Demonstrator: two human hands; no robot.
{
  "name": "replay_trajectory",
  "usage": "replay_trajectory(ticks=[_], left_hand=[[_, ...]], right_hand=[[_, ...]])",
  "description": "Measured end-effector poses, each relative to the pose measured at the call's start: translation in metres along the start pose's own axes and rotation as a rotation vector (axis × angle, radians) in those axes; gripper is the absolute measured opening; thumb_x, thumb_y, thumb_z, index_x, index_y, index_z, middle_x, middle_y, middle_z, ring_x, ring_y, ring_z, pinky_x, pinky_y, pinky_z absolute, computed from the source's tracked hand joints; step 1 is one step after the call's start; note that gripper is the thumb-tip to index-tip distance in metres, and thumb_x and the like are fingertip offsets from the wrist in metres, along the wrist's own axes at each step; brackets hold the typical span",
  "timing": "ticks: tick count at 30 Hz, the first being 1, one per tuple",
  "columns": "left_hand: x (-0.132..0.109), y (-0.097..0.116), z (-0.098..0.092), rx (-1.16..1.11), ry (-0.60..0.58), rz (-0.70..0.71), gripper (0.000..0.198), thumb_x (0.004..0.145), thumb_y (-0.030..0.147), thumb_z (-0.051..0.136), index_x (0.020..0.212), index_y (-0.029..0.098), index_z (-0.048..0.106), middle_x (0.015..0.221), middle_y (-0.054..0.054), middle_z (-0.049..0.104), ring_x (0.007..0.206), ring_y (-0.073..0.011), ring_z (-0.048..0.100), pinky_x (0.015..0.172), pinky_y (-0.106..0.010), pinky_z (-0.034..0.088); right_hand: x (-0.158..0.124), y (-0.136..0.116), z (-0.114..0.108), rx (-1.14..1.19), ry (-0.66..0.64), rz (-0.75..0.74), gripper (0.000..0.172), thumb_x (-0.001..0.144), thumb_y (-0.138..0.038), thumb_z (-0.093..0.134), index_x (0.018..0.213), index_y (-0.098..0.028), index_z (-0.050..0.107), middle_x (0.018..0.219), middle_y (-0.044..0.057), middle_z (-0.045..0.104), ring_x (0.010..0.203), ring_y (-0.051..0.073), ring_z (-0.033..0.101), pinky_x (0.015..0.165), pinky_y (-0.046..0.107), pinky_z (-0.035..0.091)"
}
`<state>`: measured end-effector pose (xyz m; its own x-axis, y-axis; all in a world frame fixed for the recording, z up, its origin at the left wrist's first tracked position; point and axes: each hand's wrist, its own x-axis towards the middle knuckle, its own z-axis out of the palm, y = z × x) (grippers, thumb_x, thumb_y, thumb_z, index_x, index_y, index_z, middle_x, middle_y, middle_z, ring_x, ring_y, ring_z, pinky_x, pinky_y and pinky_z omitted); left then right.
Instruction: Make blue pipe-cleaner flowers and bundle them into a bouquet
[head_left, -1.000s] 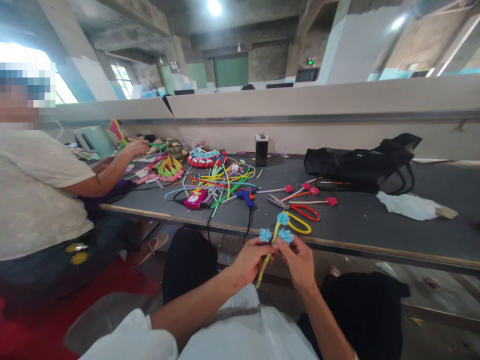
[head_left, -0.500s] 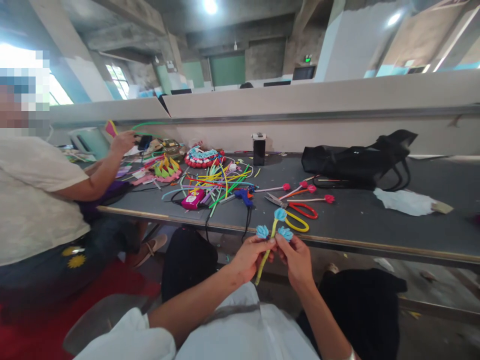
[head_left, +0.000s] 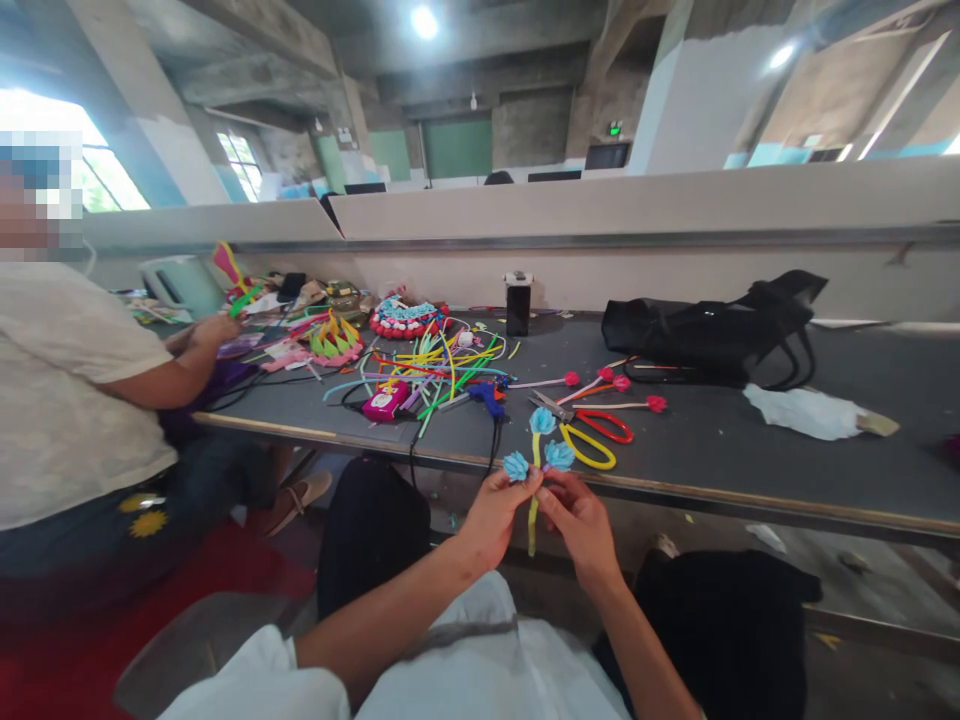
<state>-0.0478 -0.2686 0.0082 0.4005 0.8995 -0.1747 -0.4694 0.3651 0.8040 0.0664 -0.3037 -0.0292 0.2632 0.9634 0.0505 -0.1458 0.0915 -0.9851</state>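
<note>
A pipe-cleaner flower (head_left: 536, 450) with a yellow-green stem and three light-blue blossoms is held over the table's front edge. My left hand (head_left: 491, 515) is closed, pinching the stem just below the blossoms. From the other side, my right hand (head_left: 581, 525) has its fingers closed at the same junction, under the right blossom; the exact contact is partly hidden by the fingers. Just beyond the flower lie scissors (head_left: 589, 437) with one red and one yellow handle loop. Several pink-tipped stems (head_left: 615, 404) rest behind the scissors.
A blue glue gun (head_left: 489, 398), a magenta box (head_left: 386, 401) and a heap of coloured pipe cleaners (head_left: 442, 360) lie left of centre. A black bag (head_left: 690, 335) and white wrapping (head_left: 810, 413) occupy the right. Another person (head_left: 82, 370) works at the left.
Both my hands and the flower have shifted slightly left, and the stem now hangs more upright. My right fingers have changed their hold. The co-worker's hand has lowered and holds something green.
</note>
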Motion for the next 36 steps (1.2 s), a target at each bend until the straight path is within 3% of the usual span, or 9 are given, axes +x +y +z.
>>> replay_trajectory(ticks=[4, 8, 14, 17, 21, 26, 36], left_hand=[[-0.001, -0.004, -0.003, 0.003, 0.040, 0.034, 0.031, 0.060, 0.034, 0.084, 0.082, 0.015, 0.073, 0.083, -0.004, 0.069, 0.083, -0.0146, 0.060, 0.079, -0.026, 0.043], [-0.002, -0.001, -0.007, -0.019, -0.081, -0.021, 0.034, 0.062, 0.034, 0.083, 0.087, 0.014, 0.072, 0.085, -0.006, 0.069, 0.086, -0.0175, 0.061, 0.083, -0.029, 0.043], [0.002, 0.034, -0.005, 0.072, -0.258, 0.010, 0.037, 0.068, 0.027, 0.077, 0.101, 0.014, 0.070, 0.094, -0.009, 0.069, 0.088, -0.0182, 0.062, 0.083, -0.029, 0.043], [0.006, 0.054, -0.002, 0.143, -0.316, 0.009, 0.034, 0.069, 0.032, 0.076, 0.097, 0.013, 0.071, 0.088, -0.009, 0.069, 0.077, -0.0158, 0.061, 0.075, -0.026, 0.044], [0.013, 0.065, -0.001, 0.324, -0.279, -0.024, 0.031, 0.065, 0.033, 0.079, 0.087, 0.013, 0.071, 0.075, -0.004, 0.065, 0.062, -0.0101, 0.056, 0.061, -0.021, 0.042], [0.020, 0.062, -0.005, 0.485, -0.152, 0.079, 0.034, 0.056, 0.034, 0.084, 0.077, 0.012, 0.070, 0.063, -0.001, 0.062, 0.055, -0.0084, 0.053, 0.053, -0.019, 0.038], [0.019, 0.049, -0.002, 0.246, -0.012, -0.020, 0.037, 0.053, 0.035, 0.085, 0.070, 0.010, 0.064, 0.057, -0.002, 0.058, 0.045, -0.0085, 0.051, 0.040, -0.020, 0.034]], right_hand=[[-0.002, -0.001, 0.000, -0.049, 0.006, -0.056, 0.037, 0.074, -0.044, 0.069, 0.100, -0.018, 0.066, 0.071, 0.000, 0.063, 0.052, 0.010, 0.047, 0.047, 0.021, 0.039], [-0.007, -0.004, 0.002, -0.215, -0.004, -0.170, 0.024, 0.078, -0.041, 0.065, 0.080, -0.018, 0.069, 0.065, -0.001, 0.059, 0.054, 0.011, 0.047, 0.051, 0.022, 0.040], [-0.010, -0.002, 0.000, -0.279, 0.047, -0.220, 0.024, 0.078, -0.040, 0.063, 0.072, -0.017, 0.064, 0.064, -0.001, 0.056, 0.054, 0.011, 0.046, 0.051, 0.022, 0.039], [-0.011, -0.001, -0.001, -0.296, 0.011, -0.221, 0.022, 0.079, -0.038, 0.062, 0.070, -0.018, 0.062, 0.062, -0.002, 0.053, 0.052, 0.011, 0.044, 0.049, 0.022, 0.038], [-0.014, -0.003, -0.002, -0.403, -0.029, -0.292, 0.019, 0.080, -0.033, 0.059, 0.068, -0.018, 0.060, 0.061, -0.002, 0.053, 0.054, 0.012, 0.046, 0.052, 0.022, 0.039], [-0.016, -0.002, -0.001, -0.558, -0.022, -0.366, 0.018, 0.081, -0.031, 0.057, 0.067, -0.018, 0.059, 0.061, -0.002, 0.056, 0.055, 0.012, 0.050, 0.055, 0.022, 0.041], [-0.011, 0.005, -0.004, -0.714, 0.037, -0.488, 0.017, 0.081, -0.026, 0.054, 0.066, -0.020, 0.054, 0.060, -0.003, 0.052, 0.052, 0.011, 0.049, 0.054, 0.023, 0.040]])
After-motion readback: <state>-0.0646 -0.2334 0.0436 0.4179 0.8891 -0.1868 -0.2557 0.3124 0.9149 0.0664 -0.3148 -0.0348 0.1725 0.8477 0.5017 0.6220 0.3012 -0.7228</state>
